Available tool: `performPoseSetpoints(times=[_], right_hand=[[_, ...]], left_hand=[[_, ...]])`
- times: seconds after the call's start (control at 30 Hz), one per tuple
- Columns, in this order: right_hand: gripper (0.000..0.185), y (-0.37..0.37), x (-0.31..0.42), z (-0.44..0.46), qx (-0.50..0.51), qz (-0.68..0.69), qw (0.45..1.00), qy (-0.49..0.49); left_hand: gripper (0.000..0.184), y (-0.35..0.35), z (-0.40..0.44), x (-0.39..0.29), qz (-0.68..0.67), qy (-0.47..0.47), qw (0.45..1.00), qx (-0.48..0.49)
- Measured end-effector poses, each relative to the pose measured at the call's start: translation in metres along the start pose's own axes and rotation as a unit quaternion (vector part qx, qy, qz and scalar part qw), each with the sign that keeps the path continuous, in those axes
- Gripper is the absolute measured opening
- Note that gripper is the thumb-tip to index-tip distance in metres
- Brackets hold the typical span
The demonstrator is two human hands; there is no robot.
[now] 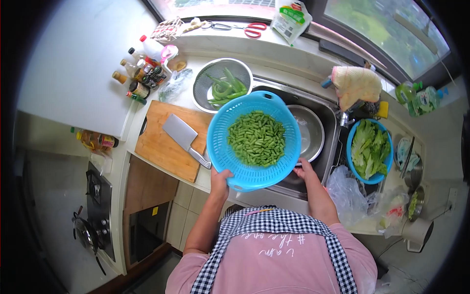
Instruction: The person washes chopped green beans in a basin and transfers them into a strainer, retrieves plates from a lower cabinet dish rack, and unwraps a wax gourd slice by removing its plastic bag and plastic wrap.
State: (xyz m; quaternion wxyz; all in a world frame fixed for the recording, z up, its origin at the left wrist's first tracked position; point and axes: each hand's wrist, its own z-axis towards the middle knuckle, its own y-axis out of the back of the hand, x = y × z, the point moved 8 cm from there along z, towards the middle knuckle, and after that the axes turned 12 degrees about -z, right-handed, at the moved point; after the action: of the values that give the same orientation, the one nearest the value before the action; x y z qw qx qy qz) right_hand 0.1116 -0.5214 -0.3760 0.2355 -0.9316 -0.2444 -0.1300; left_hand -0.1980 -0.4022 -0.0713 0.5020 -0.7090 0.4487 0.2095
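A light-blue plastic colander (pixel 223 152) holds a heap of cut green beans (pixel 257 138). My left hand (pixel 221 181) grips its near-left rim, thumb on top. At the near-right edge of the colander is my right hand (pixel 305 170), its fingers partly hidden beneath the rim and close to the steel basin (pixel 312 131) in the sink. Left of the colander, a cleaver (pixel 180 132) lies on the wooden cutting board (pixel 159 147), its handle pointing toward my left hand. Behind, a metal mesh strainer (pixel 201 88) contains long green peppers (pixel 227 88).
A blue basket of lettuce (pixel 370 149) stands right of the sink (pixel 333 142), by plastic bags (pixel 346 191). Bottles (pixel 142 73) crowd the back left corner. Red-handled scissors (pixel 254 30) lie on the sill. A wok (pixel 85 232) is near the stove (pixel 100 210).
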Motion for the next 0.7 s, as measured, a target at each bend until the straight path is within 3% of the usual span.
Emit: performPoseSetpoints(times=[0.13,0.4,0.57,0.7], right_hand=[[0.052,-0.002,0.003,-0.002,-0.001,0.023,0.999,-0.032],[0.057,-0.010,0.018,-0.005,-0.003,-0.001,0.999,0.049],[0.055,-0.013,0.030,-0.018,-0.018,-0.036,0.994,0.102],[0.059,-0.020,0.049,-0.047,-0.056,-0.107,0.977,0.173]], left_hand=[[0.055,-0.007,0.015,0.003,-0.029,-0.029,0.999,0.014],[0.054,-0.017,0.005,-0.013,0.006,-0.034,0.999,0.000],[0.050,0.017,-0.013,-0.012,-0.017,-0.003,1.000,-0.013],[0.051,0.051,-0.028,-0.032,-0.010,-0.052,0.996,-0.070]])
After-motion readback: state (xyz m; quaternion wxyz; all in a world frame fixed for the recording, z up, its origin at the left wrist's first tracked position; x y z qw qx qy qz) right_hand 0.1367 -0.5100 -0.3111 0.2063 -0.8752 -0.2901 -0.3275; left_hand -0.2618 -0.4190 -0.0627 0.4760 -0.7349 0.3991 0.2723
